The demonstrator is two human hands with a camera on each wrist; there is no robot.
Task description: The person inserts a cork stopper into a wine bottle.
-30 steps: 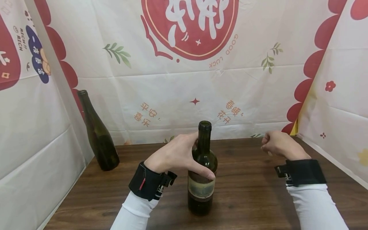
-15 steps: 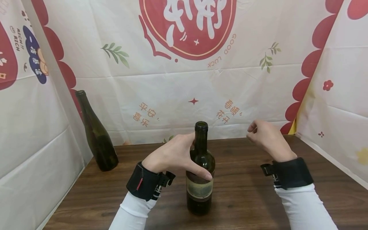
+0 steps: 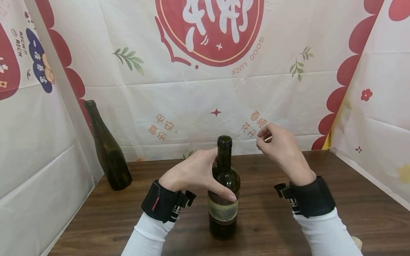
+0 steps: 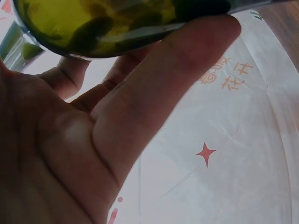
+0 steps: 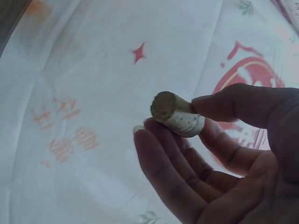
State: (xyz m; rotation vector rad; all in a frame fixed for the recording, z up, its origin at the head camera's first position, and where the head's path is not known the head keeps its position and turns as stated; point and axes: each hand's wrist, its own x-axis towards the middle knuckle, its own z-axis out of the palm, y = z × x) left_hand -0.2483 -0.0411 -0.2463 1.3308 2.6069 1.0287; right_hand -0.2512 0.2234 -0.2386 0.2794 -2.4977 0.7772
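A dark green wine bottle [image 3: 223, 211] with a pale label stands upright on the wooden table, its mouth uncovered. My left hand [image 3: 193, 170] grips it around the shoulder, thumb across the front; the other fingers are mostly hidden behind the glass. In the left wrist view the green glass [image 4: 107, 28] lies against the thumb. To the right of the bottle neck and slightly above its mouth, my right hand [image 3: 283, 149] pinches a cork [image 5: 180, 116] between thumb and fingers. The cork shows plainly only in the right wrist view, apart from the bottle.
A second, slimmer green bottle [image 3: 112, 153] stands at the table's back left corner. Beside the right sleeve, a small pale object [image 3: 357, 243] is partly hidden on the table [image 3: 262, 220]. Printed white cloth [image 3: 192, 96] encloses the back and sides.
My right hand has moved left and up, closer to the bottle's mouth. The pale object beside the right sleeve has come into view. My left hand keeps its hold on the bottle.
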